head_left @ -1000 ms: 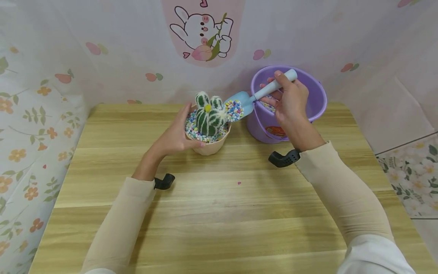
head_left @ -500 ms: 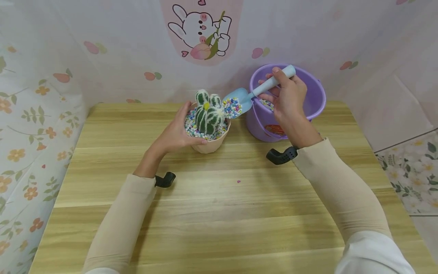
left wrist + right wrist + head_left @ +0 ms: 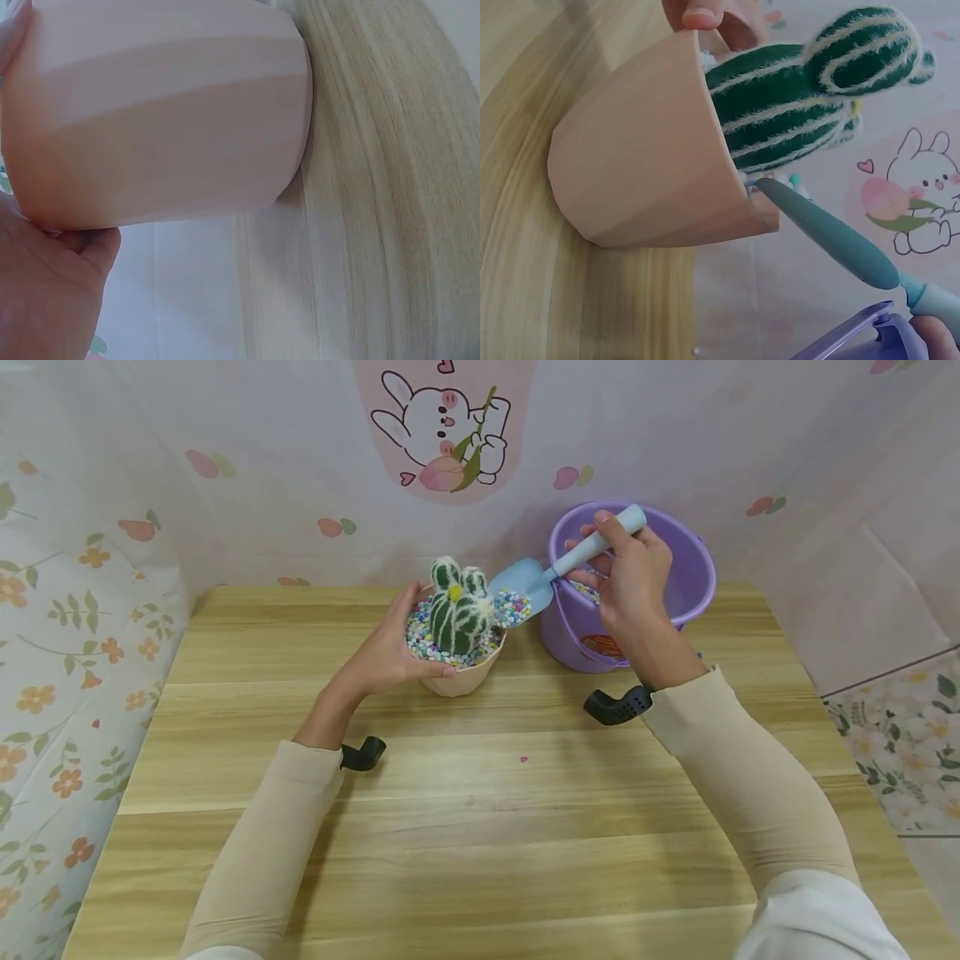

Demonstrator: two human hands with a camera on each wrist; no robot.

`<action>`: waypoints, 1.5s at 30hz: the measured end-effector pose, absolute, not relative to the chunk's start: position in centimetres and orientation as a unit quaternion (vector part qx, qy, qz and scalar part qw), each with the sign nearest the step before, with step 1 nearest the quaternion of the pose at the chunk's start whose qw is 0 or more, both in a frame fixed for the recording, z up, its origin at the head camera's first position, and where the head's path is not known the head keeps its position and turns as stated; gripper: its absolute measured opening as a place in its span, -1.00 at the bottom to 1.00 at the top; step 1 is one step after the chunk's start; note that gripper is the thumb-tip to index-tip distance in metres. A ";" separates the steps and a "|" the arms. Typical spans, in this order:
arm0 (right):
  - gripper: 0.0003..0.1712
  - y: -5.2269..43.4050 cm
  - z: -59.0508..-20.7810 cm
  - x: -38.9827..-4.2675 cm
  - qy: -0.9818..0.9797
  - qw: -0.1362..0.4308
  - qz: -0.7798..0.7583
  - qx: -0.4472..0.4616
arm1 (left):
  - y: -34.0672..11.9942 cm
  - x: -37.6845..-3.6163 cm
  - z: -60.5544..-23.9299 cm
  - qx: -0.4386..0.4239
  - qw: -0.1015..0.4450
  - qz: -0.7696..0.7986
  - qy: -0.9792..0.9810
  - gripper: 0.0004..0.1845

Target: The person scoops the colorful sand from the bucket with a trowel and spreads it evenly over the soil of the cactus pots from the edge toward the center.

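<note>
Here the right hand (image 3: 633,581) has its fingers curled round the handle of a blue scoop (image 3: 525,585), whose blade tips over the rim of the pink pot (image 3: 457,677). The left hand (image 3: 390,652) cups that pot's side and steadies it on the wooden table (image 3: 480,827). Coloured pebbles (image 3: 420,643) already ring the woolly cactus (image 3: 459,610) almost to the rim; a few remain on the blade. The purple bucket (image 3: 690,585) behind probably holds more, though the hand hides most of its inside.
</note>
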State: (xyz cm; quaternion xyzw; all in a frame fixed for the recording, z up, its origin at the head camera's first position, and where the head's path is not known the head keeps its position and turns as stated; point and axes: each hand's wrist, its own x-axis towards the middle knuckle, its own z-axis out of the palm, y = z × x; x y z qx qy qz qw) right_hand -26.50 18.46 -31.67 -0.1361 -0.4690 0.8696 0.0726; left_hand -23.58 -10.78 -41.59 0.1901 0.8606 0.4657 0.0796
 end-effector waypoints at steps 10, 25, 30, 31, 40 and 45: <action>-0.79 18.5 -31.6 -26.4 -0.480 0.070 0.863 -0.140 | -10.6 -23.5 -41.7 0.182 0.077 0.458 0.867 0.40; -0.74 18.3 -31.4 -26.3 -0.491 0.073 0.860 -0.114 | -10.6 -23.5 -41.7 0.184 0.070 0.460 0.866 0.40; -0.78 18.2 -31.2 -26.4 -0.499 0.082 0.855 -0.117 | -10.6 -23.5 -41.8 0.189 0.067 0.464 0.863 0.39; -0.77 18.1 -31.1 -26.4 -0.497 0.084 0.856 -0.118 | -10.6 -23.6 -41.8 0.190 0.066 0.465 0.862 0.39; -0.76 17.8 -30.9 -26.5 -0.492 0.095 0.859 -0.106 | -10.6 -23.5 -41.6 0.184 0.068 0.466 0.863 0.38; -0.74 17.7 -31.0 -26.4 -0.501 0.097 0.855 -0.088 | -10.7 -23.7 -41.7 0.185 0.071 0.462 0.864 0.38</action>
